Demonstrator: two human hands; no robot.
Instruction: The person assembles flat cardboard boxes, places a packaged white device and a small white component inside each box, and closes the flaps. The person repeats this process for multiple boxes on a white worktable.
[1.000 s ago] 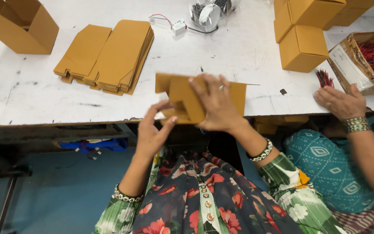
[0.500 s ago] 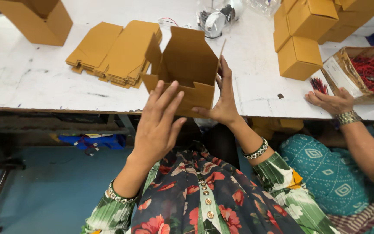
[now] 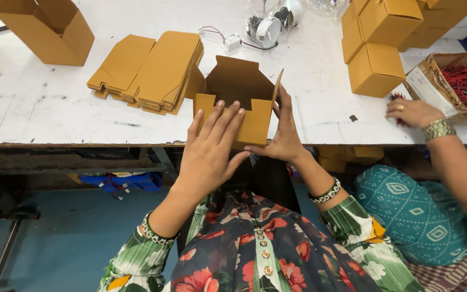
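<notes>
Head view shows us what has changed in the last second: the flat brown blank we were unfolding then is now a standing open box (image 3: 237, 103), set at the near edge of the white table (image 3: 39, 108) with its top flaps up. Half a second ago it was already opened out; since then our left hand (image 3: 212, 146) has moved from just below it to lie flat on its front wall, fingers spread and pressing. Our right hand (image 3: 283, 135) cups the right side, thumb under the lower corner and fingers reaching up the side flap. We judge the box is squared up but its flaps are not yet closed.

Left of it lies a stack of flat blanks (image 3: 149, 73), same tan card, fanned slightly. At the far left corner stands a larger open carton (image 3: 49, 30). At the far right, several closed boxes (image 3: 377, 48) sit piled together, all plain tan cubes. A shallow tray (image 3: 431, 78) at the right edge holds red wires, with a white label on its near wall. Another person's hand (image 3: 413, 112) rests beside that tray. Behind our box lies a clear bag of small electrical parts (image 3: 271, 24).
</notes>
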